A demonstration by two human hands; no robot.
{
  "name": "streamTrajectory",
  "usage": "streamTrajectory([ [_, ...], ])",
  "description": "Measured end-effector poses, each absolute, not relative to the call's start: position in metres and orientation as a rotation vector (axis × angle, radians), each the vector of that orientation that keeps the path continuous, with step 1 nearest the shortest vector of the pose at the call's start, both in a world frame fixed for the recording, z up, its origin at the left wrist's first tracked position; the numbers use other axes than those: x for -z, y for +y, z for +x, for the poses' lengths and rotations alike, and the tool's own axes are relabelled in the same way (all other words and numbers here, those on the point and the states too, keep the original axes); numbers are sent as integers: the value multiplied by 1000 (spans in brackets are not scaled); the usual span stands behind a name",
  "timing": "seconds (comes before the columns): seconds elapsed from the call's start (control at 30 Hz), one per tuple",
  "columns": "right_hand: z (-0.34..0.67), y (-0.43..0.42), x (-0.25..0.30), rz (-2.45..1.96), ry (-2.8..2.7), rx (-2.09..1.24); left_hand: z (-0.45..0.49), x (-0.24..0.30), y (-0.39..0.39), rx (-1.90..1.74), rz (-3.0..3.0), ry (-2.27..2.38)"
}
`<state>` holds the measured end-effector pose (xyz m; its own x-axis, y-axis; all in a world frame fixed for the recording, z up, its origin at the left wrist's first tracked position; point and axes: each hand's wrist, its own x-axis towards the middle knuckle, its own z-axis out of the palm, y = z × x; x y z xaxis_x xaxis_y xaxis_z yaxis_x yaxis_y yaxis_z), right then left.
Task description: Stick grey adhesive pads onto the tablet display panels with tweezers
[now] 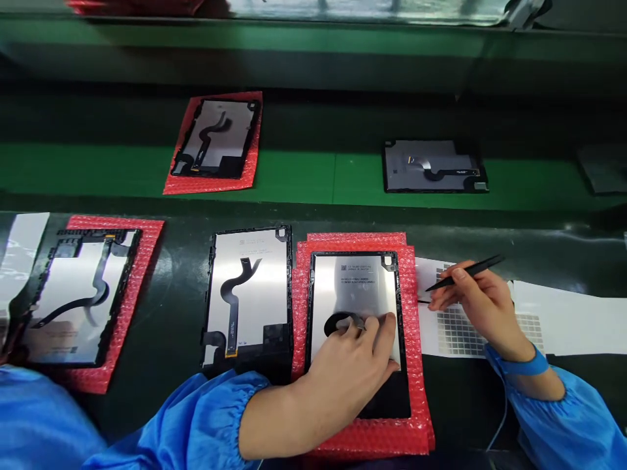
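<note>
Pinched pointed tweezers (477, 266) in right hand (484, 305); laid bent-fingered left hand (349, 365) on silvery panel (362, 290) over bubbled red wrap (416, 333); could not tell whether gripping curved ribbon (336, 321).

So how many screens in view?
5: near right screen under the left hand, near middle screen, near left screen; on the green surface behind, far left screen and far right screen. A dark slab further right may be another.

Hands (350, 359) (482, 300) apart, left palm down
</note>
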<state>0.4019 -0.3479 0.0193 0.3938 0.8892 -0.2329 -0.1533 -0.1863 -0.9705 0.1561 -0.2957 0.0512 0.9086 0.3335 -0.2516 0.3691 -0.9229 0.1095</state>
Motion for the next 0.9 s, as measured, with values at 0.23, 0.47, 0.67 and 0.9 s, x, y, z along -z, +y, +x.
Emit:
streamTrajectory([
  [0.23,370,-345,-14,-1362,-719,-1271,161,-61,-288,469,2805,497],
  [0.47,371,-346,-12,-1372,-739,-1274,162,-63,-283,505,2761,460],
  [0.67,372,-347,-9,-1330,-710,-1323,162,-61,-284,509,2769,475],
  [0.9,374,-348,-7,-1321,-692,-1352,161,-60,-282,443,2800,468],
])
